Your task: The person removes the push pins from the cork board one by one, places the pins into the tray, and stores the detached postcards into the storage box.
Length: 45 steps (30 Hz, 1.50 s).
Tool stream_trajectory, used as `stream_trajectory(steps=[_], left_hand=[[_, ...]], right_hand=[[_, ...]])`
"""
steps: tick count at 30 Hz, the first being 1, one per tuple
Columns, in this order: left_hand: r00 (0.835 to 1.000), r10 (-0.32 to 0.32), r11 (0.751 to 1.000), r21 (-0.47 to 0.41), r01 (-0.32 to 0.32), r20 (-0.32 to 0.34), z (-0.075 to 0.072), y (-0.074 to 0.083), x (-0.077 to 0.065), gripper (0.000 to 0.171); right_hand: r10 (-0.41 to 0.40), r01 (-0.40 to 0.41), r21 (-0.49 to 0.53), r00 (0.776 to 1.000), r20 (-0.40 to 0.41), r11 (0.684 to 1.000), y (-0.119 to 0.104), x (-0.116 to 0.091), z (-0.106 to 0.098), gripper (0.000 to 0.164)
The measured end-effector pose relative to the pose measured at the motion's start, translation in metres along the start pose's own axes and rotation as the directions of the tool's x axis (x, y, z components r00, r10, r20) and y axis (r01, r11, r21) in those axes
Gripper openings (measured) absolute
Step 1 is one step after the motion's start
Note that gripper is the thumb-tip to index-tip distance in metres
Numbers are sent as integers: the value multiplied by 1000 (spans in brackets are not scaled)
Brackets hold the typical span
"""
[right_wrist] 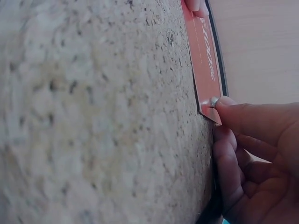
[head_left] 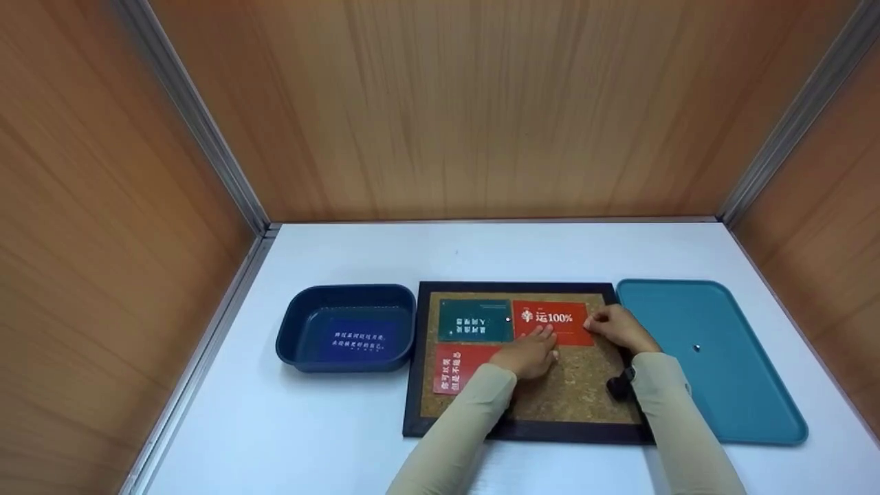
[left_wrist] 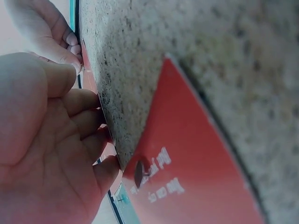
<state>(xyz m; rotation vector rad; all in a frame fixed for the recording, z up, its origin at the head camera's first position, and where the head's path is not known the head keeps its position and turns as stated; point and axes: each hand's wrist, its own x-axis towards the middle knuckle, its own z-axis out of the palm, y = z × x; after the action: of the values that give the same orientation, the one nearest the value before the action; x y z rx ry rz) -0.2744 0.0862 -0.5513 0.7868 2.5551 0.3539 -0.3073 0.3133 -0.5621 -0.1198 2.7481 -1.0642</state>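
A red card [head_left: 560,317] printed "100%" lies at the upper right of the framed corkboard [head_left: 577,385]. My left hand [head_left: 526,354] rests on its lower left with fingers extended. At the card's lower right corner, my right hand [head_left: 622,328] has its thumb against a silver thumbtack [right_wrist: 214,101], its other fingers curled beneath. A green card [head_left: 474,320] sits to the left on the board. Below that is another red card [head_left: 460,366], partly covered by my left hand and sleeve; a thumbtack [left_wrist: 138,173] stands in it.
Left of the board stands a dark blue basin [head_left: 289,344] holding a blue card [head_left: 359,340]. A teal tray [head_left: 729,392] lies against the board's right side, with a small thumbtack [head_left: 696,348] on it. Wooden panels [head_left: 481,117] enclose the white table.
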Motion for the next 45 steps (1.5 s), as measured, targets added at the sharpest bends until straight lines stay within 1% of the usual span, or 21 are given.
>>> stream_trajectory(steps=[6, 12, 17, 23, 30, 36, 43, 45], left_hand=[[1000, -9, 1000, -9, 9, 3, 0, 1, 1, 51], [1000, -2, 1000, 7, 2, -2, 0, 0, 2, 50], [1000, -10, 1000, 11, 10, 5, 0, 0, 2, 50], [1000, -20, 1000, 4, 20, -2, 0, 2, 2, 50], [1000, -29, 1000, 4, 29, 4, -1, 3, 2, 50], [999, -35, 999, 13, 35, 13, -1, 4, 3, 50], [999, -32, 999, 7, 32, 6, -2, 5, 1, 50], [1000, -29, 1000, 4, 29, 7, -2, 4, 0, 49]], right_hand=[[-11, 11, 3, 1000, 7, 1000, 0, -1, 0, 22], [-13, 13, 11, 1000, 17, 1000, 0, 0, 2, 22], [7, -9, 46, 999, 43, 999, 2, 0, 0, 24], [-8, 2, 85, 998, 60, 996, 1, -3, -3, 25], [9, -15, 106, 999, 50, 994, 2, -5, -1, 25], [8, -13, 118, 999, 39, 993, 4, -6, -1, 25], [42, -47, 161, 999, 34, 986, 5, -9, -4, 28], [39, -44, 170, 999, 30, 985, 5, -10, -5, 30]])
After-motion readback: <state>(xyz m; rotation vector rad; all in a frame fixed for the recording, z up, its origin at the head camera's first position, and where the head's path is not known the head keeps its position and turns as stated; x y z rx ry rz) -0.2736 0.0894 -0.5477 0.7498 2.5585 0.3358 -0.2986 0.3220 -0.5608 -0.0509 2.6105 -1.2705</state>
